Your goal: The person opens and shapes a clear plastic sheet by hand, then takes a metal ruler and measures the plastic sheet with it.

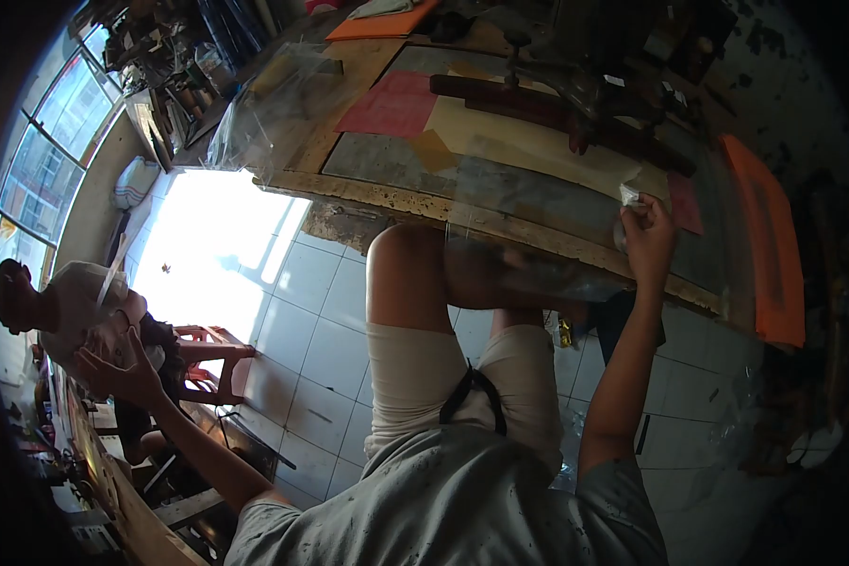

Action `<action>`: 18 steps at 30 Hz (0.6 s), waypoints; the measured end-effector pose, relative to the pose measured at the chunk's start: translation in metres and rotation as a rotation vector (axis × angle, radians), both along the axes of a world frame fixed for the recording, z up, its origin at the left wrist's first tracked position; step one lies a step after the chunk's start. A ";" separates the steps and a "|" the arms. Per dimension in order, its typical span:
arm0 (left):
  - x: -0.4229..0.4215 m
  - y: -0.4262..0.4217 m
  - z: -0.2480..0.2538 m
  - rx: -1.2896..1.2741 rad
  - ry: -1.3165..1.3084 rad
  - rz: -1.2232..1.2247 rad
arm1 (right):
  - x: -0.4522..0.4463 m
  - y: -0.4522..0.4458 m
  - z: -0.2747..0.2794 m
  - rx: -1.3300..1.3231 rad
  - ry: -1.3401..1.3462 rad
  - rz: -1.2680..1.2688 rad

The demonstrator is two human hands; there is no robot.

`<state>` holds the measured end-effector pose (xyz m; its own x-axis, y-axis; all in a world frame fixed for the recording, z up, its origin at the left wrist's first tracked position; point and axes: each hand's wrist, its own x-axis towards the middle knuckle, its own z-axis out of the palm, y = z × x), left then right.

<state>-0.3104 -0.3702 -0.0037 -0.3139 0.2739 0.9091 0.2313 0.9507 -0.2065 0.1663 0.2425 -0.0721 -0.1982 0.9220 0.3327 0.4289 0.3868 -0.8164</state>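
My right hand (649, 236) is raised at the front edge of the workbench, its fingers pinched on the crumpled corner of a clear plastic sheet (528, 203). The sheet hangs across the bench edge and over my knee, and its outline is hard to see. Out to the left, my left hand (127, 373) holds nothing, with its fingers spread apart. Behind the sheet a long pale yellow strip (509, 132) lies on the grey bench top (373, 158), next to a red sheet (396, 102).
A dark metal clamp-like device with a long bar (500, 97) stands on the bench. An orange sheet (764, 241) hangs at the right end. Clear plastic bags (241, 132) lie at the left corner. A seated person (80, 302) is on the left near a red stool (212, 363).
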 end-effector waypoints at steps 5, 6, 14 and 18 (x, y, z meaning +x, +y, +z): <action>-0.019 0.006 -0.026 -0.160 -0.161 -0.184 | 0.002 0.004 -0.006 0.046 -0.002 0.002; -0.027 0.009 -0.030 -0.131 -0.184 -0.282 | 0.002 0.006 -0.007 0.076 -0.013 0.003; -0.069 0.047 -0.054 -0.187 -0.622 -0.481 | 0.000 0.001 -0.003 0.020 0.053 0.013; -0.013 0.126 -0.027 -0.359 -0.465 -0.620 | 0.000 0.003 -0.004 0.026 0.053 0.021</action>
<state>-0.3231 -0.2446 -0.0308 -0.3318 0.7663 0.5502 0.8243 0.5191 -0.2258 0.1667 0.2453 -0.0758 -0.1990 0.9087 0.3670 0.3768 0.4166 -0.8273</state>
